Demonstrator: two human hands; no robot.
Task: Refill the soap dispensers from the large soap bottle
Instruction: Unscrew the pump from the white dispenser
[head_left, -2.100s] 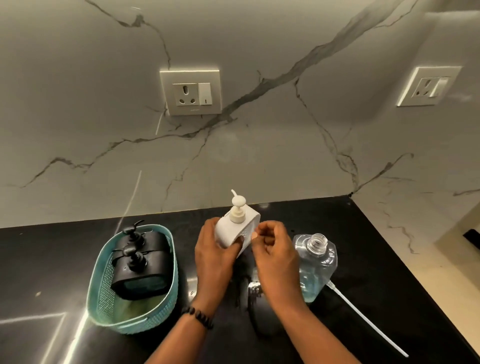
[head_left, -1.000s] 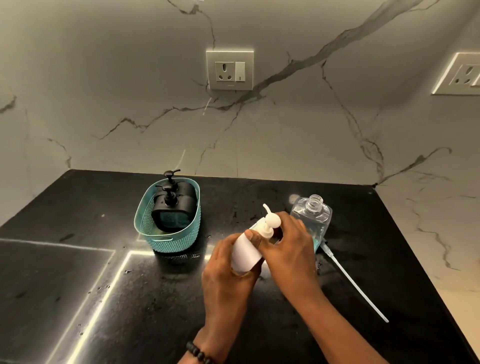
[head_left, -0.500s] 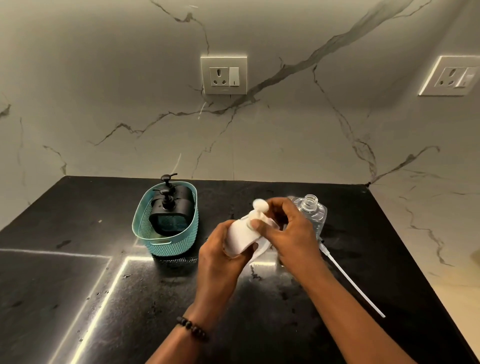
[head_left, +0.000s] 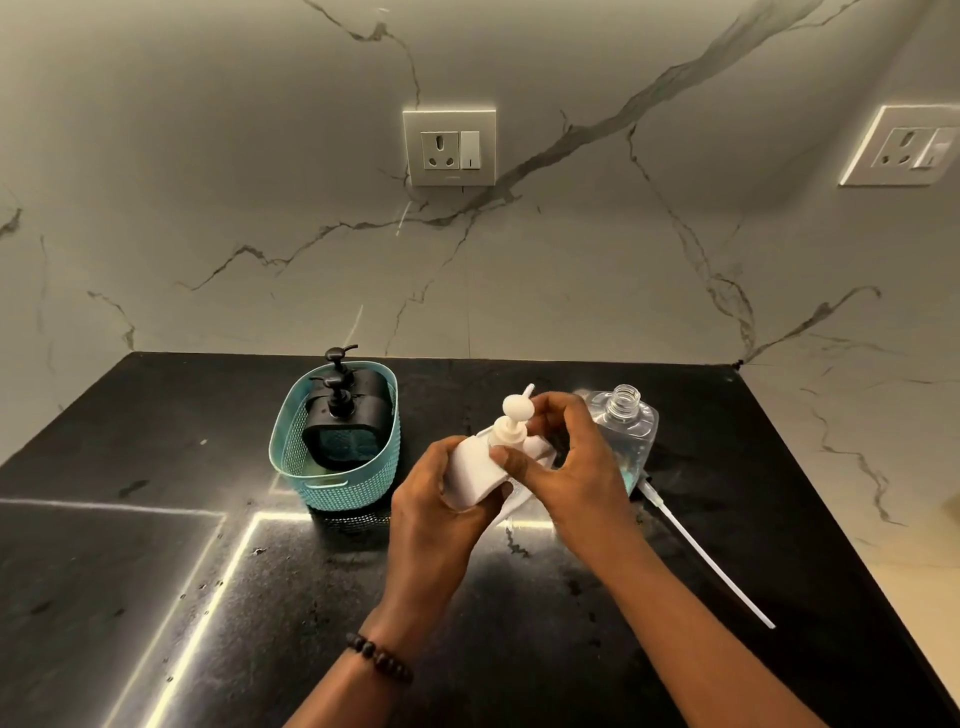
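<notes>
A white soap dispenser (head_left: 475, 475) is held tilted above the black counter (head_left: 156, 571). My left hand (head_left: 436, 499) grips its body from the left. My right hand (head_left: 566, 462) curls round its pump collar, thumb at the base of the white pump head (head_left: 517, 408). Behind my right hand stands the large clear soap bottle (head_left: 626, 434), uncapped, with bluish liquid in it. Its white pump tube (head_left: 711, 561) lies on the counter to the right. Two black dispensers (head_left: 337, 415) sit in a teal basket (head_left: 332, 488).
The marble wall behind carries a socket (head_left: 449, 148) in the middle and another socket (head_left: 906, 148) at the right. The counter ends at the right edge near a pale floor. Drops of liquid dot the counter near the bright reflected strip.
The view has settled after swinging left. My hands brought the white dispenser lower and tilted it. My right hand moved from its side onto the pump collar and stays there.
</notes>
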